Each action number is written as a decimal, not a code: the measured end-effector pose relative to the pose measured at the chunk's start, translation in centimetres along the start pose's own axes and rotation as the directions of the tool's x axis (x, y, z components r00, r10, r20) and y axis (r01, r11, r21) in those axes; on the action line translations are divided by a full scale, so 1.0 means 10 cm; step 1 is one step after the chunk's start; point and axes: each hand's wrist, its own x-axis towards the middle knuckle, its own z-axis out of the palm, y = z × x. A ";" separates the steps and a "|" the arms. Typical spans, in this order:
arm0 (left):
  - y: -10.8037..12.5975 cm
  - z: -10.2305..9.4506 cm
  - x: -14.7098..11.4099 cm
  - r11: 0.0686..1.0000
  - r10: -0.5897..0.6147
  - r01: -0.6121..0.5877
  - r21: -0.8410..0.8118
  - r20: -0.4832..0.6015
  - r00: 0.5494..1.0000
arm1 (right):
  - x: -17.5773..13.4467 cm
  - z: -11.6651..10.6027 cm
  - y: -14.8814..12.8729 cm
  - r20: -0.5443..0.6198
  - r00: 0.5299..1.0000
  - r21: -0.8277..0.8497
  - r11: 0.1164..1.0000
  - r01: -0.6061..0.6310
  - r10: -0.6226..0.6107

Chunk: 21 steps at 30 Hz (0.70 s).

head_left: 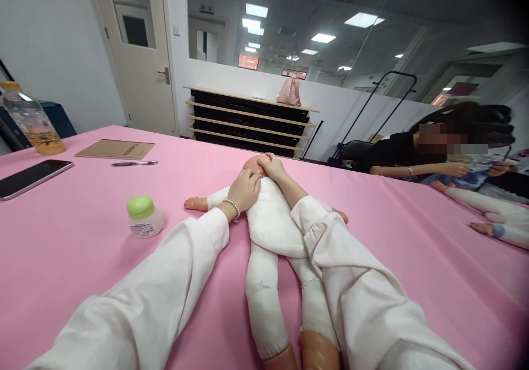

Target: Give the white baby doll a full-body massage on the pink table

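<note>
A baby doll with a white cloth body and plastic head, hands and lower legs lies on the pink-covered table, its legs towards me. My left hand has its fingers bent against the doll's neck and chin, with a bead bracelet on the wrist. Curved over the doll's head is my right hand, which hides much of the face. The two hands nearly meet at the neck. My right sleeve covers most of the doll's arm on that side; its other arm sticks out to the left.
To the left stand a jar with a green lid, a pen, a brown notebook, a phone and a drink bottle. At the right, another person handles cloth beside a second doll.
</note>
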 end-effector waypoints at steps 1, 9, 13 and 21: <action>-0.01 0.03 -0.02 1.000 0.027 -0.027 -0.003 -0.007 1.000 | 0.00 0.00 0.02 -0.009 1.000 0.019 1.000 0.006 -0.005; -0.05 0.16 -0.15 0.992 0.126 -0.128 -0.002 -0.155 0.980 | -0.04 0.00 0.08 -0.039 0.999 0.122 0.993 0.007 -0.002; -0.04 0.16 -0.19 0.993 0.103 -0.111 -0.048 -0.148 0.984 | -0.04 0.00 0.12 -0.032 0.999 0.125 0.992 -0.005 0.009; -0.03 0.16 -0.23 0.993 0.055 -0.072 -0.097 -0.165 0.985 | 0.02 0.01 0.26 -0.019 0.999 0.115 0.992 0.050 -0.048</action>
